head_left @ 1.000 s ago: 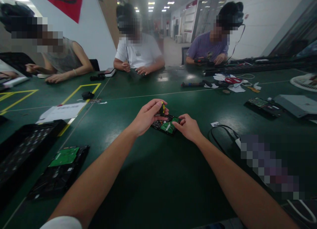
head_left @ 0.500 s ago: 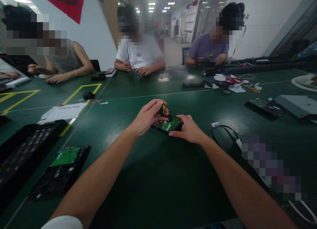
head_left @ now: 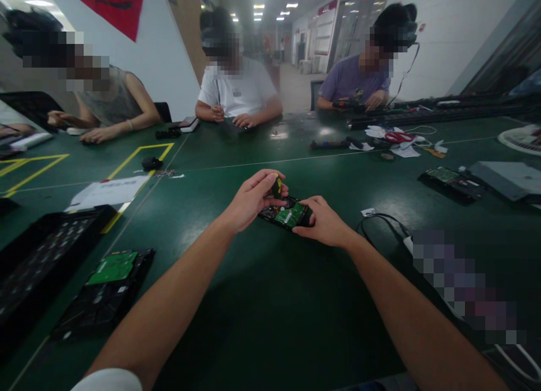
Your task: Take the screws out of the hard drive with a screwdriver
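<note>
In front of me on the green table lies a hard drive, its green circuit board facing up. My left hand is closed round a short screwdriver with a black and yellow handle, held upright over the drive's far left part. The screwdriver's tip is hidden by my fingers. My right hand grips the drive's right end between thumb and fingers. A second hard drive with a green board rests on a black piece to the left of my left forearm.
A black tray stands at the left edge, near a white paper sheet. Another drive and a grey box lie to the right. A black cable runs beside my right forearm. Three people sit across the table.
My right hand's fingers have shifted slightly on the drive's right end. My left hand and the screwdriver hold nearly the same position.
</note>
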### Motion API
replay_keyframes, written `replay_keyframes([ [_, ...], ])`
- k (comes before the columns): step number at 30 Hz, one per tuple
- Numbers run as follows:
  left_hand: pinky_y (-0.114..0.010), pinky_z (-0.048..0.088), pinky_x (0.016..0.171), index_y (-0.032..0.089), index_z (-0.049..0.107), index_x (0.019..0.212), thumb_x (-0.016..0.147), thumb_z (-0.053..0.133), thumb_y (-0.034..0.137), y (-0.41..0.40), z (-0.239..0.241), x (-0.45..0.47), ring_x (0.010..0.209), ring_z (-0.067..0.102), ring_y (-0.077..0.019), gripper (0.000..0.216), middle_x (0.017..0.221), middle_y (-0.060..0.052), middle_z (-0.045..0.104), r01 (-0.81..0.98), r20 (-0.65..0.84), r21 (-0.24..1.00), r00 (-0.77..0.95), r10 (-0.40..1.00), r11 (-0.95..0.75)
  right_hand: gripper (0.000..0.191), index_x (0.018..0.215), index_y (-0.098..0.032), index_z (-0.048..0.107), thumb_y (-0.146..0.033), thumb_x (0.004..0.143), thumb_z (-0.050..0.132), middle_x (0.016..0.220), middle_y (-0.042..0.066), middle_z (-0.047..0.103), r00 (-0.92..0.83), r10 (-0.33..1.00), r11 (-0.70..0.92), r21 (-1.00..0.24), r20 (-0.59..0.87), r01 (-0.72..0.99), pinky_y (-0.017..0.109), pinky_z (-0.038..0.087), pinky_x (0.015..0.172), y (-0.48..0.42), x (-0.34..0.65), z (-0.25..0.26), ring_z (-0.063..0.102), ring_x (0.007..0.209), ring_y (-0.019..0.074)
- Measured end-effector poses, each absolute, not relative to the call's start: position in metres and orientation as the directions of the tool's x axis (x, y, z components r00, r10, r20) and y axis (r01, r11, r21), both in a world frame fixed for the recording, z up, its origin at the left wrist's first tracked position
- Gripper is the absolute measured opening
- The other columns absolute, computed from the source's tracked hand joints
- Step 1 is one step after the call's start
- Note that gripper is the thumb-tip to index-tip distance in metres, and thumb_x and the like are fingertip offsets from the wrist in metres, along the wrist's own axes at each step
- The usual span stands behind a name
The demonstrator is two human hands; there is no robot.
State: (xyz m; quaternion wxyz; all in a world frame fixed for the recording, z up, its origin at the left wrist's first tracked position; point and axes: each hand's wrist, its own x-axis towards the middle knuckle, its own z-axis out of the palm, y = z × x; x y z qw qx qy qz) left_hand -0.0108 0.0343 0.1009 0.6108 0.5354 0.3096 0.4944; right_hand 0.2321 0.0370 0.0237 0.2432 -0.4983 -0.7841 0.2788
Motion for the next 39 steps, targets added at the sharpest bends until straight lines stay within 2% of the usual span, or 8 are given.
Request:
replay_keyframes([
  [6, -0.031, 0.063, 0.078, 0.019, 0.066, 0.109, 0.097, 0.066, 0.046, 0.034, 0.101, -0.010, 0.099, 0.069, -0.0205, 0.029, 0.098, -0.007, 0.070, -0.275, 0.151, 0.959, 0.318, 0.936, -0.061, 0.079, 0.140, -0.018, 0.059, -0.051, 0.074, 0.090, 0.139, 0.015, 0.050, -0.366, 0.925, 0.340, -0.664, 0.107, 0.666, 0.040, 0.056, 0.090, 0.036, 0.231, 0.025, 0.066, 0.093, 0.0202],
  [11, -0.032, 0.063, 0.079, 0.019, 0.066, 0.110, 0.099, 0.064, 0.044, 0.035, 0.100, -0.011, 0.100, 0.069, -0.0207, 0.028, 0.099, -0.008, 0.070, -0.277, 0.152, 0.959, 0.324, 0.934, -0.060, 0.083, 0.143, -0.019, 0.056, -0.052, 0.074, 0.090, 0.141, 0.015, 0.049, -0.381, 0.921, 0.332, -0.683, 0.085, 0.651, 0.038, 0.057, 0.086, 0.036, 0.232, 0.027, 0.065, 0.084, 0.0163],
  [14, -0.032, 0.063, 0.079, 0.018, 0.066, 0.111, 0.099, 0.063, 0.043, 0.035, 0.100, -0.011, 0.100, 0.069, -0.0206, 0.028, 0.099, -0.008, 0.070, -0.282, 0.156, 0.957, 0.329, 0.931, -0.061, 0.086, 0.146, -0.021, 0.055, -0.062, 0.077, 0.086, 0.141, 0.016, 0.051, -0.380, 0.921, 0.324, -0.703, 0.083, 0.633, 0.037, 0.057, 0.082, 0.039, 0.233, 0.026, 0.066, 0.085, 0.0175],
  [19, -0.032, 0.063, 0.080, 0.018, 0.065, 0.110, 0.098, 0.065, 0.044, 0.036, 0.099, -0.011, 0.099, 0.069, -0.0204, 0.029, 0.099, -0.008, 0.070, -0.277, 0.152, 0.959, 0.326, 0.933, -0.060, 0.059, 0.139, -0.018, 0.061, -0.063, 0.101, 0.054, 0.133, 0.016, 0.062, -0.244, 0.955, 0.288, -0.702, 0.166, 0.651, 0.036, 0.053, 0.077, 0.050, 0.229, 0.011, 0.066, 0.084, 0.0194],
  [25, -0.032, 0.064, 0.078, 0.018, 0.066, 0.110, 0.098, 0.065, 0.044, 0.036, 0.100, -0.011, 0.098, 0.069, -0.0200, 0.029, 0.099, -0.008, 0.070, -0.284, 0.156, 0.957, 0.328, 0.932, -0.060, 0.039, 0.117, -0.020, 0.070, -0.050, 0.104, 0.050, 0.108, 0.010, 0.073, -0.091, 0.966, 0.241, -0.710, 0.243, 0.661, 0.034, 0.050, 0.074, 0.057, 0.221, -0.001, 0.067, 0.086, 0.0218],
  [31, -0.032, 0.064, 0.078, 0.018, 0.066, 0.111, 0.098, 0.065, 0.044, 0.037, 0.099, -0.011, 0.098, 0.069, -0.0202, 0.030, 0.098, -0.008, 0.069, -0.295, 0.159, 0.954, 0.331, 0.930, -0.058, 0.038, 0.108, -0.021, 0.069, -0.054, 0.103, 0.051, 0.093, 0.007, 0.074, -0.017, 0.991, 0.111, -0.744, 0.132, 0.659, 0.032, 0.050, 0.067, 0.061, 0.220, 0.005, 0.068, 0.076, 0.0209],
  [36, -0.032, 0.064, 0.079, 0.018, 0.066, 0.111, 0.097, 0.066, 0.044, 0.038, 0.098, -0.011, 0.099, 0.069, -0.0204, 0.030, 0.098, -0.008, 0.069, -0.297, 0.154, 0.954, 0.331, 0.931, -0.052, 0.042, 0.108, -0.022, 0.063, -0.060, 0.104, 0.047, 0.073, 0.004, 0.069, -0.001, 0.994, -0.088, -0.789, -0.112, 0.608, 0.029, 0.047, 0.049, 0.069, 0.216, 0.015, 0.061, 0.055, 0.0181],
  [39, -0.032, 0.064, 0.078, 0.018, 0.066, 0.110, 0.097, 0.065, 0.044, 0.038, 0.098, -0.012, 0.098, 0.069, -0.0206, 0.029, 0.099, -0.008, 0.070, -0.299, 0.157, 0.953, 0.331, 0.931, -0.054, 0.042, 0.105, -0.022, 0.062, -0.061, 0.105, 0.046, 0.076, 0.005, 0.070, -0.015, 0.990, -0.096, -0.767, -0.137, 0.635, 0.029, 0.046, 0.046, 0.072, 0.213, 0.021, 0.061, 0.051, 0.0170],
])
